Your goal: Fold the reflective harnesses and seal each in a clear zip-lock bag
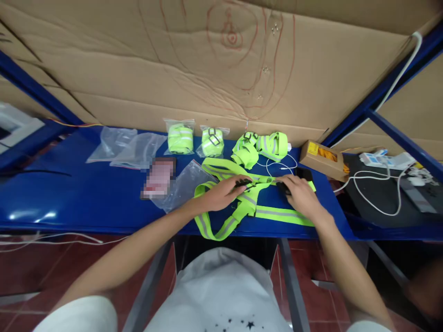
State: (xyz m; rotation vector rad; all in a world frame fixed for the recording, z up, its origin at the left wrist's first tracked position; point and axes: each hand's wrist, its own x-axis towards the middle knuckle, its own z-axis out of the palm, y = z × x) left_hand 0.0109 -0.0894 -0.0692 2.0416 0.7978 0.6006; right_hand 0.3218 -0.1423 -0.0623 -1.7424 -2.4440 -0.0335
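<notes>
A lime-yellow strap harness with grey reflective stripes (226,227) lies loosely spread on the blue table (69,184). My left hand (224,191) is closed over its middle, fingers around a small black plastic buckle (243,183). To the right, my right hand (300,192) has its fingers bent round another black buckle piece (284,188) on the same strap. Between the hands runs a stretch of the strap. One loop hangs toward the table's front edge, and a straight band passes below my right hand.
Two bagged strap rolls (180,139) and loose rolled straps (273,146) stand along the cardboard wall (138,87). Clear plastic bags (182,184) and a blurred pink rectangular object (158,177) lie left. An open carton (323,159), white cables (377,210) and a power strip (387,160) are right.
</notes>
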